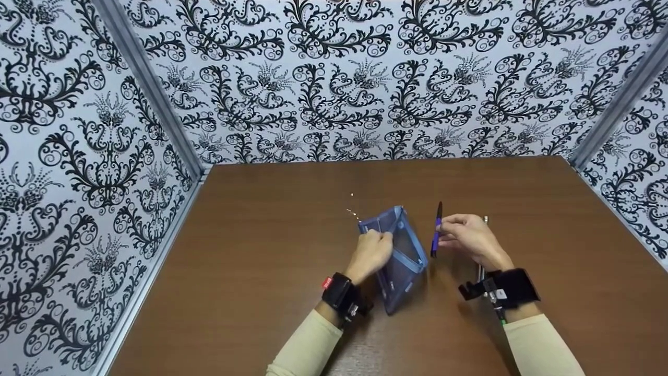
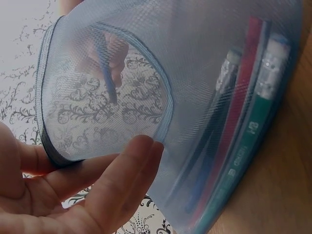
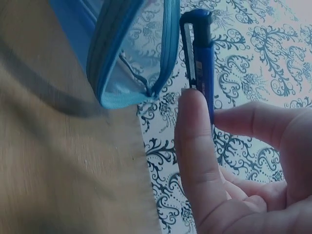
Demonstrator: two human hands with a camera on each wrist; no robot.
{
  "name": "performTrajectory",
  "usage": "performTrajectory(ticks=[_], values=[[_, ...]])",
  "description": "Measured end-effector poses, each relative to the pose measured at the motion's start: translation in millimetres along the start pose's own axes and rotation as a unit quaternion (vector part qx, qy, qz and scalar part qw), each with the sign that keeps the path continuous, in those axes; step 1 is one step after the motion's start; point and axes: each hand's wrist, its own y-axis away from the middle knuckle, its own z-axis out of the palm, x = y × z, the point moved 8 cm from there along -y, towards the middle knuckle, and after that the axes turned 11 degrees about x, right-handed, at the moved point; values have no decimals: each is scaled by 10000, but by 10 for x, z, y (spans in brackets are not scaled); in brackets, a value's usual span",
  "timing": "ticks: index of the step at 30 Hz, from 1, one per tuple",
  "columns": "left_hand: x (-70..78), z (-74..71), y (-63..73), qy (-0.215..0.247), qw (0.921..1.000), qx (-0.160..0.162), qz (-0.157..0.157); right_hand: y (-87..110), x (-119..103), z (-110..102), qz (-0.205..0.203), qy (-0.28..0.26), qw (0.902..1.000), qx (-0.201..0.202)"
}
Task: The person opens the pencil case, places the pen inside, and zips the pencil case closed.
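Observation:
My left hand [image 1: 371,250] pinches the edge of a blue see-through mesh pencil pouch [image 1: 404,245], which stands tilted above the table with its zipped mouth spread toward the right. Through the mesh in the left wrist view show a green HB pencil [image 2: 248,141], a red stick [image 2: 239,102] and other slim dark and blue items. Between thumb and fingers, my right hand [image 1: 468,237] pinches a blue pen [image 1: 437,232] with black ends, held upright just right of the pouch. In the right wrist view, the pen's clip end rises beside the blue zipper edge [image 3: 97,73].
A thin silvery item [image 1: 480,271] lies on the brown table [image 1: 250,250], partly hidden under my right hand and wrist. A small beaded chain [image 1: 354,214] trails from the pouch's far corner. Patterned walls [image 1: 339,78] stand behind the table and along both sides.

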Motion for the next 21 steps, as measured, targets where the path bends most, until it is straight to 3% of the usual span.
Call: performTrajectory(ticks=[9,21], values=[[36,-4,12,-88,9997,-39,243,-14,11,131,-17,-540,9984,-165],[31,5,20,19,9998,-118,129,-13,56,306,37,-980,9950,-182]])
